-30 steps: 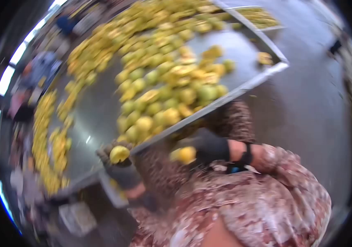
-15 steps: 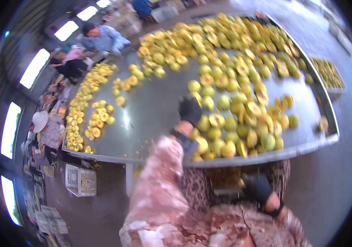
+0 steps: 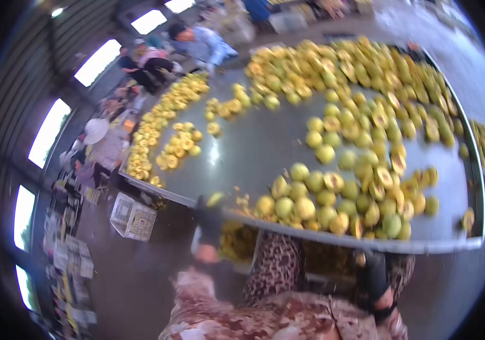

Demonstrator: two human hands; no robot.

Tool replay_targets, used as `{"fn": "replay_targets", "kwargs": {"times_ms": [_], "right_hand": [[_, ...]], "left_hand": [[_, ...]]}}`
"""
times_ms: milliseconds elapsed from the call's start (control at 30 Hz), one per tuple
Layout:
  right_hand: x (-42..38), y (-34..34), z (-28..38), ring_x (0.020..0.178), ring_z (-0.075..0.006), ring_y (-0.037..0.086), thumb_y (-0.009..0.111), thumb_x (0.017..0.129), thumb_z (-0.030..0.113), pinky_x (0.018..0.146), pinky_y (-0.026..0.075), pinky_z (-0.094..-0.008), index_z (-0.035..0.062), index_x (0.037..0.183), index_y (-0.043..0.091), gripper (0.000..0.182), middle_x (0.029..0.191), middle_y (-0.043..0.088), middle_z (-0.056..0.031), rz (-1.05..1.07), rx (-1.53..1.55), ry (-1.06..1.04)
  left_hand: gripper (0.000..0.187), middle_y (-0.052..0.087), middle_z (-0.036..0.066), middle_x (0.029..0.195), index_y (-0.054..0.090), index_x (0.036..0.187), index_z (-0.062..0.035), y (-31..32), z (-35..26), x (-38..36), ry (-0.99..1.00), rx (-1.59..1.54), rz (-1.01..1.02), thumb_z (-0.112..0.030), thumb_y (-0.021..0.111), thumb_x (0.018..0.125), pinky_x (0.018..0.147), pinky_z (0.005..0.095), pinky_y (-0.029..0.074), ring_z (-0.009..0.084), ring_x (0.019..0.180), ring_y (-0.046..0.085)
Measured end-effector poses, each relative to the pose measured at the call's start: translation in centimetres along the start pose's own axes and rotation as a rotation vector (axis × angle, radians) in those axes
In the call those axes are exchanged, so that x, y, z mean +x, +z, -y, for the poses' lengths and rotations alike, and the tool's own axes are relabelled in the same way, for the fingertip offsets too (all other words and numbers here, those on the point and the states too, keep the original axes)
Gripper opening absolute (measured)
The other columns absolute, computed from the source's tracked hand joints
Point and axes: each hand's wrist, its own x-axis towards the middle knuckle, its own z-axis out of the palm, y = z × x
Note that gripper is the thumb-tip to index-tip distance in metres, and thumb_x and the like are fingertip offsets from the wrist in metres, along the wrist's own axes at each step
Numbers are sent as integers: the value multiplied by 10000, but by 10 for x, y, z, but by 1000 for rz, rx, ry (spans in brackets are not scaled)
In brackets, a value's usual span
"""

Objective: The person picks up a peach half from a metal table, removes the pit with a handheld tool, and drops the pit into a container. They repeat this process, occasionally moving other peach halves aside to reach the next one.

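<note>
My left hand (image 3: pixel 209 220), in a dark glove and blurred, is at the near edge of the metal table (image 3: pixel 242 153). A yellow-green fruit (image 3: pixel 215 199) shows at its fingertips, and the fingers look closed on it. My right hand (image 3: pixel 373 276), also gloved in black, is low in front of my body, just below the table rim. Its fingers look curled, with a small tan spot at their tips; what they hold I cannot make out. Closest to both hands on the table lies a heap of whole and halved yellow-green fruit (image 3: pixel 326 198).
More halved fruit (image 3: pixel 166 127) lines the table's left side, and a large pile (image 3: pixel 305 65) covers the back. A white crate (image 3: pixel 132 217) stands on the floor at left. Co-workers sit along the left; a person in blue (image 3: pixel 203 45) is at the far corner.
My left hand has drawn back from the fruit heap to the near table edge, with a fruit at its fingers. My right hand stays low. The whole view has shifted.
</note>
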Motion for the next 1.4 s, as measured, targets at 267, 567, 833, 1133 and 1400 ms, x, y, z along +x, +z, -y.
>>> {"fn": "replay_targets", "kwargs": {"times_ms": [267,567,833,1133,1400], "right_hand": [[-1,7,1,678,-353,660,659,784,61,591,513,-432,123,846,606,102,725,643,-124,93,-40,10],[-24,-8,6,734,-407,652,705,822,117,643,515,-477,80,1014,628,211,778,659,-177,17,-82,206],[3,-2,16,740,-373,562,675,895,124,670,458,-413,-3,984,578,183,821,577,-214,-126,294,149],[21,33,30,593,-167,437,674,922,165,556,420,-363,-3,863,569,207,658,525,-127,-270,495,56],[8,23,52,635,-209,558,667,932,168,617,470,-371,-22,959,610,200,760,614,-161,-233,581,179]], "left_hand": [[484,497,210,1411,577,1330,-83,83,-67,74,1071,216,7,-215,688,878,1102,505,357,418,1319,445],[612,483,219,1397,534,1365,-131,234,-210,108,771,48,803,-298,684,796,1092,451,396,367,1275,475],[425,609,139,1267,562,1331,12,100,-209,20,398,-1118,678,-285,513,1032,960,378,522,229,1157,606],[538,478,153,1444,387,1477,37,43,-248,-103,-181,-1633,865,-329,394,1082,1120,384,406,249,1308,496],[487,530,159,1377,431,1442,45,39,-260,-121,-252,-1778,840,-281,403,1081,1089,375,440,254,1248,541]]}}
